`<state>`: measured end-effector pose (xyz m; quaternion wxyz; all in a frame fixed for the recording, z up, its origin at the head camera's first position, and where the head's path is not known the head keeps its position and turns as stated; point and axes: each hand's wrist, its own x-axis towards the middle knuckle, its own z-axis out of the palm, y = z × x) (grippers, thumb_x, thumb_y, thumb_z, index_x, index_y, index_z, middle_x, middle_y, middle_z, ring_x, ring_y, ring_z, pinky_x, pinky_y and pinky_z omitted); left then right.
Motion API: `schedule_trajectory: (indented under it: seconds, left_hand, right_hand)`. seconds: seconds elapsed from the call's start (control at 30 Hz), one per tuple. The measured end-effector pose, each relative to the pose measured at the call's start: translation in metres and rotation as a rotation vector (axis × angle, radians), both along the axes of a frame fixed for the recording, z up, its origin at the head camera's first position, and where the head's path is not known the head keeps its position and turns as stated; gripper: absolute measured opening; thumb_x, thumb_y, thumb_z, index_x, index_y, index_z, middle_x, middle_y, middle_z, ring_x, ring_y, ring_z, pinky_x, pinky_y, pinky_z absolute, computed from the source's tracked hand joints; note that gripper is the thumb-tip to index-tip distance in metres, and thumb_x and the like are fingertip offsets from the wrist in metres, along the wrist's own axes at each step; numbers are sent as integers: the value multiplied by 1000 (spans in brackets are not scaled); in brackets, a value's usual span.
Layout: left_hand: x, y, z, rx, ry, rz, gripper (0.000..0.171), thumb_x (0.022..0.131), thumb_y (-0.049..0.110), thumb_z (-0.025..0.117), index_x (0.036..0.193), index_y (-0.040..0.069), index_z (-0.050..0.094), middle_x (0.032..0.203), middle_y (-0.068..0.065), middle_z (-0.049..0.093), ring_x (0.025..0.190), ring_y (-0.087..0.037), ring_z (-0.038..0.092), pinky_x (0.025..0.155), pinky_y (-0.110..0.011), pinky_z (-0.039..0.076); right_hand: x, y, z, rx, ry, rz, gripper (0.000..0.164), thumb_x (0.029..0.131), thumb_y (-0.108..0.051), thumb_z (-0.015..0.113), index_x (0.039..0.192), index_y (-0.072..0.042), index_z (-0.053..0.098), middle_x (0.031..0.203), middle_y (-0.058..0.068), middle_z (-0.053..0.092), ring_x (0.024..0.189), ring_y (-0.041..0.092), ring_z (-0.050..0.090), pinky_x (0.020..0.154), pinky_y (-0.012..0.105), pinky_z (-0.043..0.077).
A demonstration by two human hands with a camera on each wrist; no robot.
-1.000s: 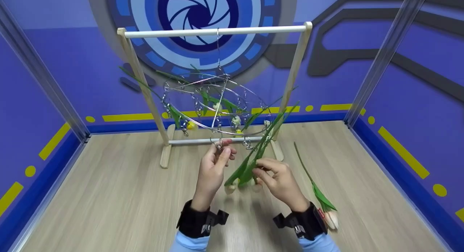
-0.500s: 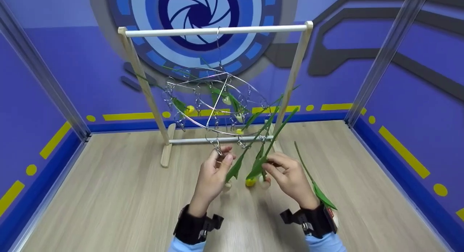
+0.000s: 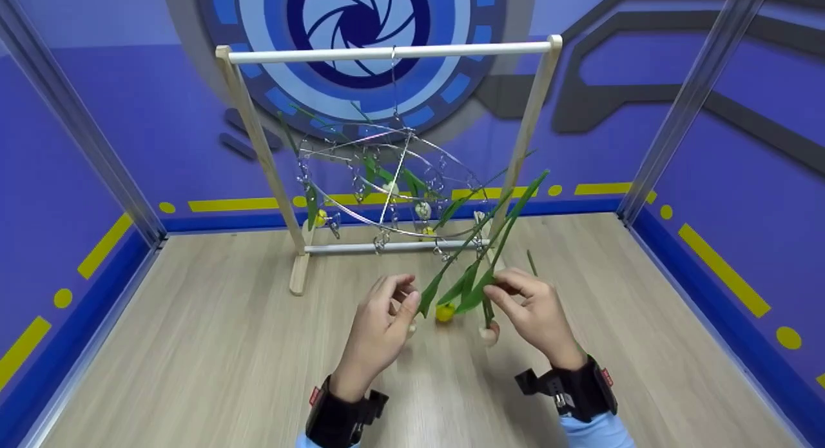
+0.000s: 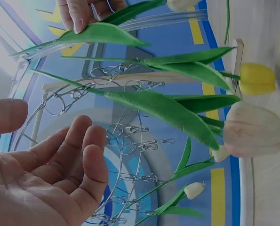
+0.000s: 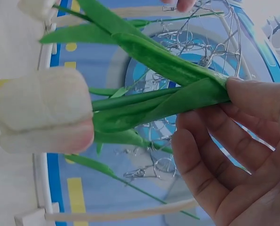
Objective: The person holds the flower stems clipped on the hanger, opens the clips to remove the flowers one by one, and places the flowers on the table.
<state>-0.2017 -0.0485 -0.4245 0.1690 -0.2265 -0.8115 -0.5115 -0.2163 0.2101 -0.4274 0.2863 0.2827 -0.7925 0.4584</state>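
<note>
My right hand (image 5: 238,146) pinches a pink-tinged white tulip (image 5: 135,115) by its leaves, between thumb and forefinger, with the other fingers curving loosely below; its head hangs down over the tabletop (image 3: 225,345), and its stem slants up past the right post of the rack. Whether any clip grips that stem, I cannot tell.

My left hand (image 3: 377,316) holds nothing — the palm faces the flowers, the fingers bend loosely, and the thumb stands apart from them; just beside them, without touch in the left wrist view, hangs a pale tulip (image 4: 163,110), head downward. Between my two hands a yellow tulip (image 4: 257,79) hangs head down too; its petals show near the tabletop.

Above and beyond my fingers, a wire clip hanger (image 3: 407,133) hangs tilted by its hook from the white top bar (image 3: 309,55) of the wooden rack (image 3: 254,129); small metal clips (image 3: 380,243) dangle from its rim. At its far side are more tulips, among them a yellow bloom (image 3: 320,218) at the left and a white one (image 3: 422,209) nearer the middle; a green stem (image 3: 532,262) lies on the tabletop just beyond my right hand — my forearm hides much of it. Black straps (image 3: 340,412) circle both my wrists, above light-blue sleeves (image 3: 596,432).
</note>
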Motion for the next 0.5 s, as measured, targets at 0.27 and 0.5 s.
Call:
schedule_trajectory:
  seconds: [0.27, 0.5]
  left_hand:
    - [3, 10, -4, -148, 263, 88, 26, 105, 17, 60, 125, 1, 66, 114, -11, 65, 109, -23, 61, 93, -40, 53]
    - [2, 18, -8, -247, 345, 131, 30, 103, 20, 63, 126, 1, 66, 122, -13, 64, 113, -27, 60, 97, -44, 49]
  right_hand:
    - [0, 17, 0, 18, -72, -94, 16, 90, 3, 74, 99, -10, 77, 85, -2, 70, 77, 6, 65, 70, 15, 50]
    - [-6, 30, -3, 49, -137, -149, 10, 92, -1, 75, 97, -10, 77, 84, -5, 70, 75, 4, 64, 67, 16, 50]
